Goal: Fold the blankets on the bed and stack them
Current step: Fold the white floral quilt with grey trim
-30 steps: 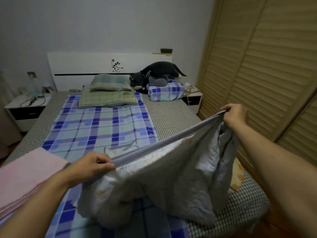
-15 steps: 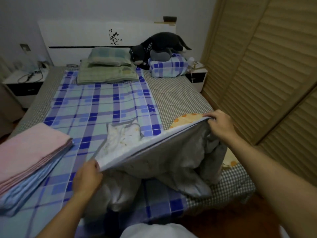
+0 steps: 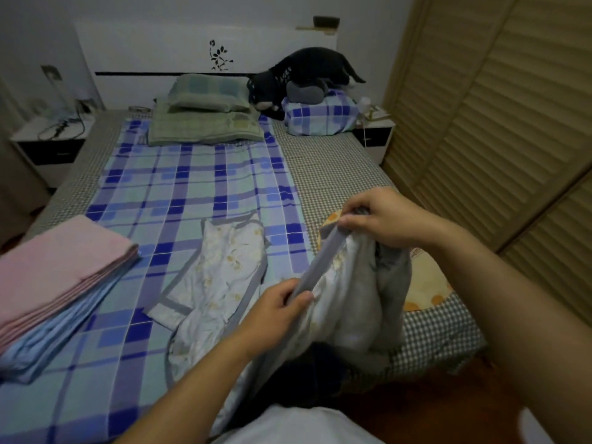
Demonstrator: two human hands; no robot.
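A pale floral blanket with a grey border lies crumpled at the foot of the bed. My left hand pinches its grey edge low down. My right hand grips the same edge higher and further right. The stretch of edge between them is short and slants upward. The rest of the blanket hangs bunched below my right hand and spreads flat to the left. A folded pink blanket rests on a folded light blue blanket at the left. An orange-patterned blanket lies under my right wrist.
A blue plaid sheet covers the middle of the bed. Green pillows, a plaid pillow and a dark plush toy sit by the headboard. Slatted wardrobe doors stand close on the right. Nightstands flank the bed.
My hands have come much closer together along the blanket's grey edge. The blanket has dropped lower, with more of it lying on the bed. The view tilted down.
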